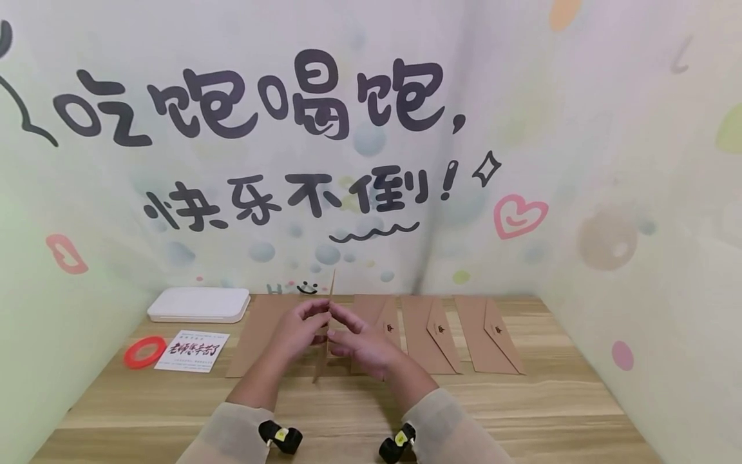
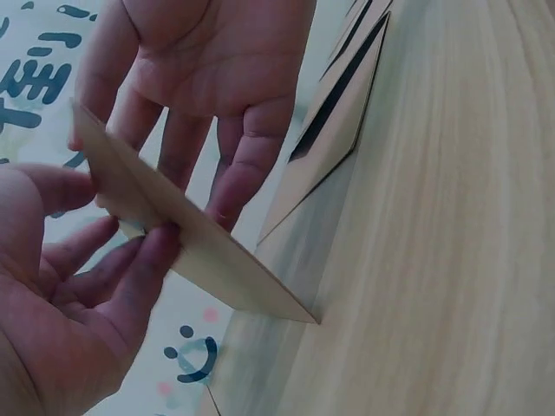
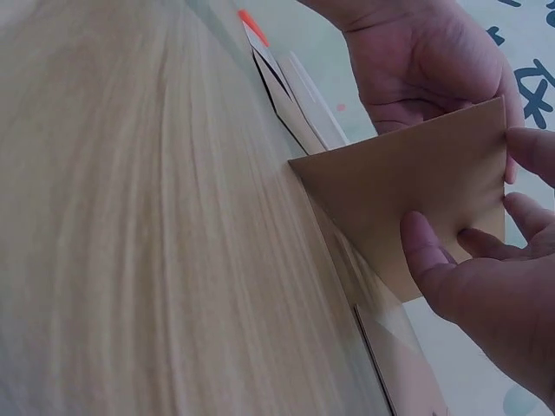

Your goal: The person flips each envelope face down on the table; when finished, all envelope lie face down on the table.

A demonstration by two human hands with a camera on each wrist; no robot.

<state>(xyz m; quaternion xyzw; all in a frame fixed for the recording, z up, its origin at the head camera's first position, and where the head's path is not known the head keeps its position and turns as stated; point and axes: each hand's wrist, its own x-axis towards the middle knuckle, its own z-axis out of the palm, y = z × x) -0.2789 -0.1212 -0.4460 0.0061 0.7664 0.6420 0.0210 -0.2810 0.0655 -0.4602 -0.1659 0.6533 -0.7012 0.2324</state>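
Note:
A brown paper envelope (image 1: 332, 287) stands almost edge-on between the two hands, above the table. From the left, the left hand (image 1: 304, 328) grips it, fingertips against its face and upper edge. On the other side the right hand (image 1: 365, 341) holds it, with the thumb (image 3: 421, 230) pressed to the broad face and other fingertips at the far edge. One broad side of the envelope (image 3: 373, 182) shows plain in the right wrist view, while a fold line crosses it in the left wrist view. Behind the hands, several similar envelopes (image 1: 429, 335) lie in a row.
A white case (image 1: 199, 304) lies at the back left of the wooden table (image 1: 522, 419). In front of it are a white printed card (image 1: 194, 351) and a red ring (image 1: 134, 354), the card overlapping the ring. A printed cloth wall (image 1: 371, 258) closes the back.

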